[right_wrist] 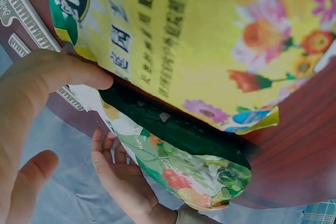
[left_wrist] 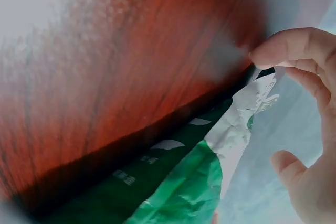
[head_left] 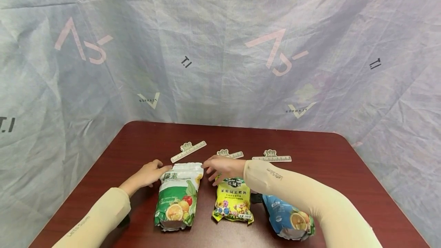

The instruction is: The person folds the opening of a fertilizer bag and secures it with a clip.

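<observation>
A green and white bag (head_left: 177, 196) printed with oranges lies on the table, its white top end away from me. My left hand (head_left: 146, 173) is at the bag's upper left corner. In the left wrist view, thumb and fingers of that hand (left_wrist: 310, 119) spread apart around the white top end. By the upper right corner is my right hand (head_left: 225, 167), its fingers loosely extended over the top of a yellow flower-printed bag (head_left: 233, 202). The right wrist view has the right hand (right_wrist: 42, 108) with thumb and fingers apart, nothing gripped.
A blue bag (head_left: 287, 217) lies at the right, partly under my right forearm. Along the back are three piano-keyboard clips: left clip (head_left: 188, 151), middle clip (head_left: 234, 155), partly hidden by the right hand, and right clip (head_left: 272, 157). A cloth backdrop (head_left: 220, 49) hangs behind the table.
</observation>
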### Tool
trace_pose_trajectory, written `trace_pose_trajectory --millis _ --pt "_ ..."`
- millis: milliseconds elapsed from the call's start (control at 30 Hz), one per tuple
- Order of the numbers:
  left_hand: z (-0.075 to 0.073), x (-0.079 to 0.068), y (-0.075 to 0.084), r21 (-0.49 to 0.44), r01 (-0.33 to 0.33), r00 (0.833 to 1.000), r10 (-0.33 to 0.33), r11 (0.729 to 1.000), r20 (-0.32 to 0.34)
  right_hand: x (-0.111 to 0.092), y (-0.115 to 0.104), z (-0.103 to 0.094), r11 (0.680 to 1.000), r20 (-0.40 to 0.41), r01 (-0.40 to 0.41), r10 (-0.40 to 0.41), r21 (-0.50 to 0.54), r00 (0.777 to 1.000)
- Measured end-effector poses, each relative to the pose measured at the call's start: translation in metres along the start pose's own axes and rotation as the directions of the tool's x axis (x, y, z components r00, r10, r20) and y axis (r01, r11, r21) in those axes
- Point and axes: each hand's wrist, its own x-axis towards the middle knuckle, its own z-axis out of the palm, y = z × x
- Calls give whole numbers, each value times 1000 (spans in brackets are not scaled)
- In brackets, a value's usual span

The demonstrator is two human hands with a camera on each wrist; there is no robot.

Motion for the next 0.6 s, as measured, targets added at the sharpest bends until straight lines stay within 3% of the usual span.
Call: trace_pose_trajectory --millis 200,400,600 --pt "-3 3 -4 -183 99 993 -86 978 77 6 4 2 996 6 -59 59 61 998" --pt "-4 4 -10 -371 140 985 -92 918 146 10 7 5 992 43 -91 87 92 995" --pt "-6 5 -14 -435 169 981 -110 884 158 16 6 5 990 71 -114 108 87 992"
